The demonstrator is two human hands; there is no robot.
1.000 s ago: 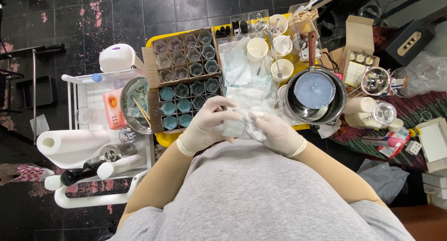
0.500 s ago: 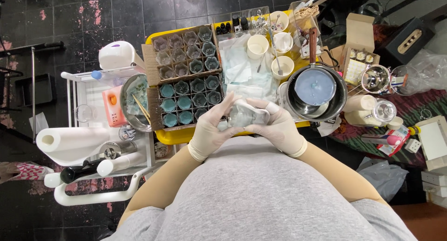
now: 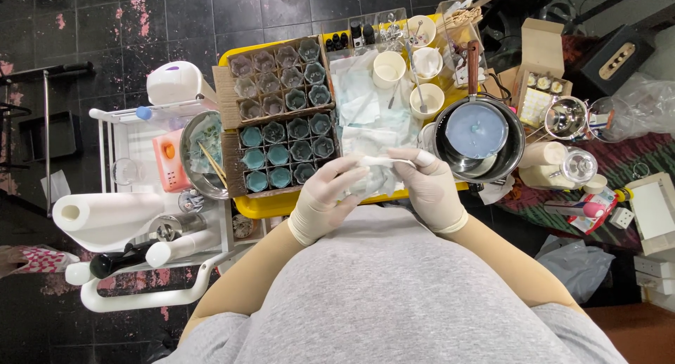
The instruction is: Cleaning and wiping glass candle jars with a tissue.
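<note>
Both gloved hands, the left hand and right hand, curl their fingers closed around a white tissue wrapped about a small clear object, held just in front of the yellow tray. The tissue and fingers hide most of that object, so its shape is hard to make out.

Two gloved hands, left and right. Three white paper cups. Two cardboard trays of small glass jars, about a dozen in each. One steel pot. One paper towel roll.

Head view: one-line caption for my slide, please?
Gloved left hand and right hand hold a glass jar wrapped in white tissue over a cluttered yellow tray.
</note>
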